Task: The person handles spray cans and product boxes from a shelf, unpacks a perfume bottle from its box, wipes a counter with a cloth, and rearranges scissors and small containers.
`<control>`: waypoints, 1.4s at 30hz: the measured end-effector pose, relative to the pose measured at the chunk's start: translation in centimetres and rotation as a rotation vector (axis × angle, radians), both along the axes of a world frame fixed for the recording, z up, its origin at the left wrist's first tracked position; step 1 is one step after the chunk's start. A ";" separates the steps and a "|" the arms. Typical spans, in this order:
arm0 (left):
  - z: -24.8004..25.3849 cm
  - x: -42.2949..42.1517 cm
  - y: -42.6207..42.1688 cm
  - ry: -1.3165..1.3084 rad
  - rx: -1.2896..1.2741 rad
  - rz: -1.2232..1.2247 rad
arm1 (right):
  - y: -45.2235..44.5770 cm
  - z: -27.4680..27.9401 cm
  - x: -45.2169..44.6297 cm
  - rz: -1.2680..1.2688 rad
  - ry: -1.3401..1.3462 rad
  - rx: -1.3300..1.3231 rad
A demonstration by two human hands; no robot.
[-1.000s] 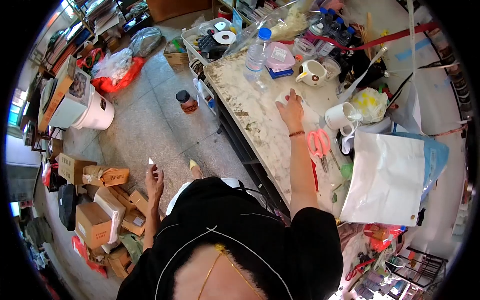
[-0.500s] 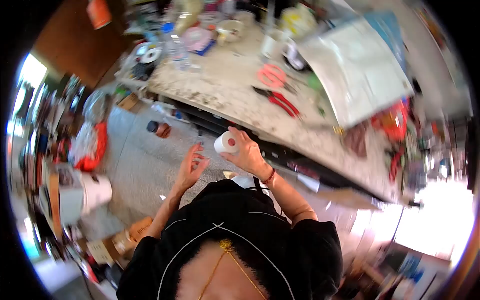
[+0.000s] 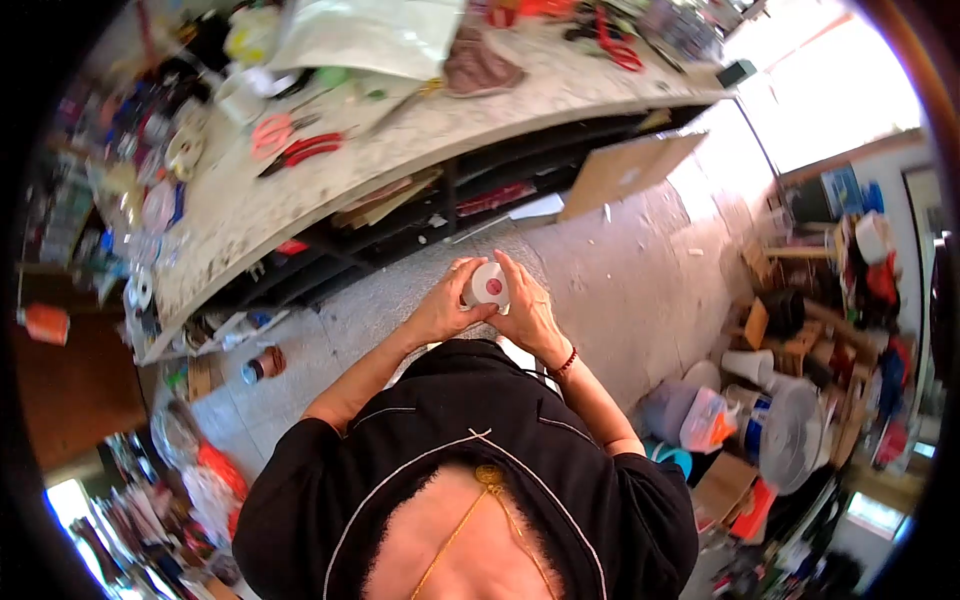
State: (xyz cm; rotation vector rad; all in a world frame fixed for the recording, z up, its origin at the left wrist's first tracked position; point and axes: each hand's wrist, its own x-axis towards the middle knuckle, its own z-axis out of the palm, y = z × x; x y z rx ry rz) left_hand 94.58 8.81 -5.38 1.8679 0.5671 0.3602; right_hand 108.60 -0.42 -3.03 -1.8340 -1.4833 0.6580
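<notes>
A small white cylinder with a red disc in the middle of its end is held in front of my chest; its exact kind is not clear. My left hand has its fingers closed around one side. On the other side, my right hand grips it too, a dark red bead bracelet on the wrist. Both hands are over the floor, just off the front edge of the worktable.
Red-handled pruners and pink-handled scissors lie on the table near a white plastic bag. Below are dark shelves and a leaning cardboard sheet. A jar lies on the floor; a fan stands among clutter at right.
My left hand, apart and open before, has come onto the white cylinder beside my right hand. The view has turned to the right, bringing the room's right side into sight.
</notes>
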 end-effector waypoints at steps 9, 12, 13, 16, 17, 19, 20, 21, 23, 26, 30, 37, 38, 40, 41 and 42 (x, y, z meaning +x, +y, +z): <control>-1.0 19.4 -5.9 0.015 -0.294 -0.344 | -10.7 -1.5 15.2 -0.343 0.170 0.171; -0.8 26.6 -8.8 0.043 -0.152 -0.472 | -15.0 -2.0 21.6 -0.452 0.279 0.155; -0.2 29.0 -9.7 0.048 -0.164 -0.489 | -16.3 -2.1 23.7 -0.450 0.274 0.170; 0.2 35.6 -11.7 0.046 -0.168 -0.539 | -19.3 -3.4 29.3 -0.480 0.446 0.170; 0.0 37.5 -12.2 0.037 -0.184 -0.547 | -19.9 -3.6 30.8 -0.502 0.585 0.198; -1.0 41.2 -13.2 0.034 -0.179 -0.571 | -20.9 -4.7 33.6 -0.551 0.623 0.214; -1.2 43.0 -13.4 0.028 -0.170 -0.593 | -21.1 -5.1 35.0 -0.596 0.659 0.234; -1.3 44.7 -13.6 0.048 -0.138 -0.608 | -21.7 -5.1 36.4 -0.596 0.671 0.202; -0.7 47.8 -13.4 0.088 -0.149 -0.626 | -21.8 -4.7 38.7 -0.618 0.809 0.278; -1.5 53.1 -12.6 0.123 -0.154 -0.664 | -21.3 -4.5 42.9 -0.639 0.972 0.390; -2.0 61.6 -10.8 0.245 0.108 -0.793 | -20.2 -5.3 50.1 -0.708 0.950 0.406; -2.3 81.3 -9.0 -0.039 -0.110 -0.963 | -19.8 -5.1 67.1 -0.967 0.492 0.296; -1.6 83.8 -9.1 -0.026 -0.103 -1.010 | -19.4 -3.0 68.9 -0.997 0.424 0.271; -0.3 88.5 -9.5 0.035 -0.074 -1.097 | -19.4 -2.3 72.0 -1.058 0.367 0.245; 1.0 90.4 -9.9 0.019 -0.033 -1.141 | -19.8 -3.0 73.6 -1.062 0.298 0.316; 1.7 92.7 -10.5 -0.001 0.007 -1.180 | -20.2 -3.5 75.5 -1.058 0.223 0.384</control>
